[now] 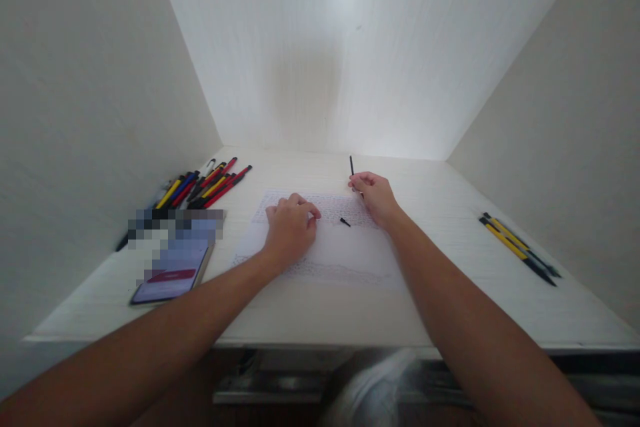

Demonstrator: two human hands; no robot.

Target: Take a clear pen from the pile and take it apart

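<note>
Figure: writing at a pale desk (450,213), seen from the writer's head. The right hand (376,197) pinches a thin black pen (351,165) between curled fingers, its upper end rising toward 12 o'clock, its tip hidden behind the hand over the upper edge of a sheet of paper (345,247) carrying lines of small script. The left hand (291,227) lies loosely closed, knuckles up, on the sheet at about 9 o'clock from the right hand, holding nothing and pinning the paper. A small black cap (345,221) (probably the pen's) lies loose on the sheet between the two hands. Risks, as judged: the cap could be knocked and roll off the near edge by a sweep of either wrist; the heel of the right hand could smear fresh ink; lifting the left hand would free the sheet to slide. A pile of red, yellow and blue pens (207,185) lies at 10 o'clock, a phone (173,277) with a lit screen at 8 o'clock, two yellow-and-black pens (517,248) at 3 o'clock. Plain light walls close in on three sides
</note>
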